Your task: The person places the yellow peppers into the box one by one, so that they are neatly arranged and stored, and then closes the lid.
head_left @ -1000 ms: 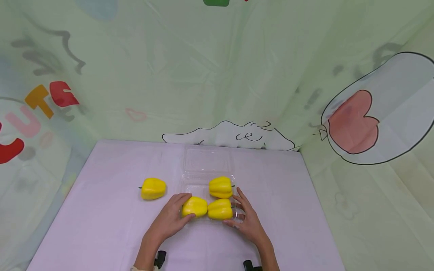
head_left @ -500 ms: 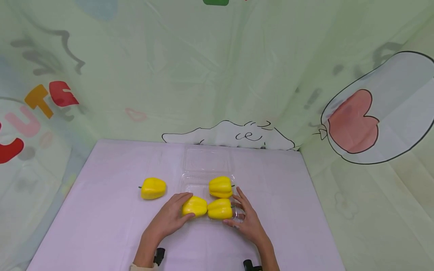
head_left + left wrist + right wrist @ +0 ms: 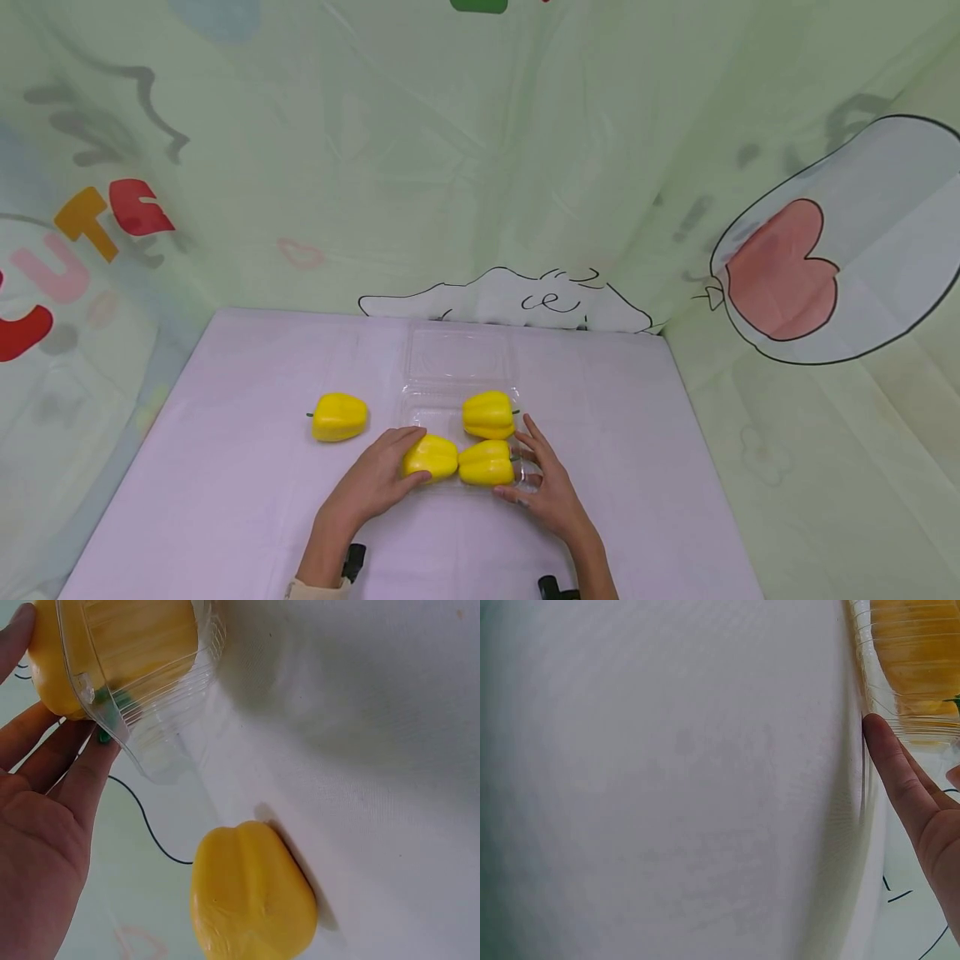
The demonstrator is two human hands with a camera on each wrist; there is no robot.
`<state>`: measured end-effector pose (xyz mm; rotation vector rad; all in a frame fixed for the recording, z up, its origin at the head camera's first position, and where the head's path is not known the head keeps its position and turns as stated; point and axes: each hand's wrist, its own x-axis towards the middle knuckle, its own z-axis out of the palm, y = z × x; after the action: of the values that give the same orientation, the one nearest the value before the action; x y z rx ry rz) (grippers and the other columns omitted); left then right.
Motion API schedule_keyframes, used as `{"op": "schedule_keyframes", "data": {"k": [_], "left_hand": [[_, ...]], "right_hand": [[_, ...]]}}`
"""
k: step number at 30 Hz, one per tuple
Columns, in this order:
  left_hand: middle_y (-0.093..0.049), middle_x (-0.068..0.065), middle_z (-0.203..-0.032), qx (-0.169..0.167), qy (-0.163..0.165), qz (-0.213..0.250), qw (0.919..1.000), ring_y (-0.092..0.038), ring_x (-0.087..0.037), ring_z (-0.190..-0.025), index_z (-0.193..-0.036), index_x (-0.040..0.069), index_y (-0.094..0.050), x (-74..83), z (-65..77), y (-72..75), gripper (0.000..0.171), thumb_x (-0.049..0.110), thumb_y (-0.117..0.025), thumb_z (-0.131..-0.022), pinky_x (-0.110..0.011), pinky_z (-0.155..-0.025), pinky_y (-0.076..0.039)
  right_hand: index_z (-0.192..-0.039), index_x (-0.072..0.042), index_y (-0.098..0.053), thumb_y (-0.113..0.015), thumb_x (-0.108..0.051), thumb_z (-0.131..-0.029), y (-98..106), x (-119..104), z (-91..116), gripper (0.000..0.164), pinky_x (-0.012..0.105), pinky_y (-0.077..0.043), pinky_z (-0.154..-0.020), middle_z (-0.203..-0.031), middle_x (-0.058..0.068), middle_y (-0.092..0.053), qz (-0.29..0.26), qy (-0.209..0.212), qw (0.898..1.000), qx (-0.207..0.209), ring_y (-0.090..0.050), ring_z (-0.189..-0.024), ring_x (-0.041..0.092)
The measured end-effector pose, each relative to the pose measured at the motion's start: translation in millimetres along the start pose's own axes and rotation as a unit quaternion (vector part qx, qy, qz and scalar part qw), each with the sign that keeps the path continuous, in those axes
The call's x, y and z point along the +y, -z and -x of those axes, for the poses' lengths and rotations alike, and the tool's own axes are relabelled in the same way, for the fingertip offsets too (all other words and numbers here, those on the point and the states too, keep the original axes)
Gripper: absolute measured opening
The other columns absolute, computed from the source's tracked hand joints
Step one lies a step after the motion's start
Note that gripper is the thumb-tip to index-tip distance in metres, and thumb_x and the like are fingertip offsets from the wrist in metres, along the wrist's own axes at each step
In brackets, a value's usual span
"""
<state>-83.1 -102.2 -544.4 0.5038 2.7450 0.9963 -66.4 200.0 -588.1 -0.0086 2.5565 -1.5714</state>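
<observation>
My left hand (image 3: 375, 479) grips a yellow bell pepper (image 3: 433, 458) at the front left of a clear plastic clamshell box (image 3: 431, 415), fingers at its back and thumb in front. In the left wrist view this pepper (image 3: 49, 667) overlaps the box wall (image 3: 161, 709), with its green stem between the fingers and plastic. Two more yellow peppers lie in the box's right half, one at the back (image 3: 487, 415) and one in front (image 3: 486, 463). Against the box's right side rests my right hand (image 3: 553, 492), fingers spread; the right wrist view shows a straight finger touching the wall.
The box's open lid (image 3: 459, 357) lies flat toward the back. Left of the box, a single yellow bell pepper (image 3: 340, 417) sits on the pale table cover (image 3: 225, 467), its stem pointing left. A printed cloth backdrop (image 3: 420, 183) rises behind the table and on both sides.
</observation>
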Motion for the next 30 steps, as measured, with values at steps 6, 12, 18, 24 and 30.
{"op": "schedule_keyframes", "data": {"k": [6, 12, 18, 24, 30], "left_hand": [[-0.061, -0.013, -0.153, -0.003, -0.006, -0.002, 1.0, -0.058, -0.032, -0.141, -0.149, 0.003, -0.058, 0.1, -0.4, -0.8, 0.064, 0.03, -0.079, -0.095, -0.049, -0.12, -0.049], [-0.06, -0.015, -0.153, -0.011, -0.007, -0.006, 0.9999, -0.058, -0.033, -0.141, -0.149, 0.001, -0.058, 1.4, -1.1, -2.4, 0.065, 0.029, -0.08, -0.095, -0.05, -0.12, -0.049], [-0.059, -0.015, -0.154, -0.016, -0.01, -0.022, 0.9996, -0.058, -0.034, -0.141, -0.15, -0.001, -0.057, 2.7, -1.0, -3.5, 0.067, 0.03, -0.08, -0.094, -0.05, -0.12, -0.049], [-0.058, -0.017, -0.156, -0.014, -0.014, -0.03, 0.9994, -0.057, -0.035, -0.142, -0.151, -0.002, -0.055, 4.8, -0.9, -4.4, 0.067, 0.028, -0.078, -0.096, -0.05, -0.12, -0.049], [-0.056, -0.017, -0.157, -0.01, -0.012, -0.033, 0.9993, -0.055, -0.034, -0.144, -0.153, -0.002, -0.053, 4.9, -1.0, -6.9, 0.067, 0.028, -0.077, -0.098, -0.05, -0.122, -0.048]], "right_hand": [[-0.156, -0.028, -0.049, -0.098, -0.027, -0.075, 0.2, 0.0, 0.5, 0.095, 0.039, -0.062, -0.105, -0.179, -0.005, -0.022, 0.001, -0.004, 1.0, 0.002, -0.06, -0.141, 0.034], [-0.157, -0.029, -0.048, -0.097, -0.028, -0.075, -0.3, -0.5, 0.2, 0.096, 0.039, -0.063, -0.103, -0.179, -0.005, -0.022, 0.003, -0.004, 1.0, 0.003, -0.06, -0.141, 0.035], [-0.157, -0.03, -0.048, -0.097, -0.03, -0.075, -0.7, -0.5, 0.3, 0.096, 0.038, -0.064, -0.1, -0.179, -0.004, -0.021, 0.006, -0.004, 1.0, 0.004, -0.06, -0.141, 0.035], [-0.157, -0.032, -0.048, -0.098, -0.032, -0.074, -0.5, -0.2, 0.4, 0.097, 0.036, -0.064, -0.1, -0.179, -0.006, -0.021, 0.008, -0.006, 1.0, 0.005, -0.06, -0.142, 0.034], [-0.157, -0.033, -0.047, -0.098, -0.031, -0.074, -0.4, -1.3, 0.2, 0.097, 0.038, -0.064, -0.102, -0.179, -0.008, -0.021, 0.007, -0.009, 1.0, 0.003, -0.059, -0.142, 0.034]]}}
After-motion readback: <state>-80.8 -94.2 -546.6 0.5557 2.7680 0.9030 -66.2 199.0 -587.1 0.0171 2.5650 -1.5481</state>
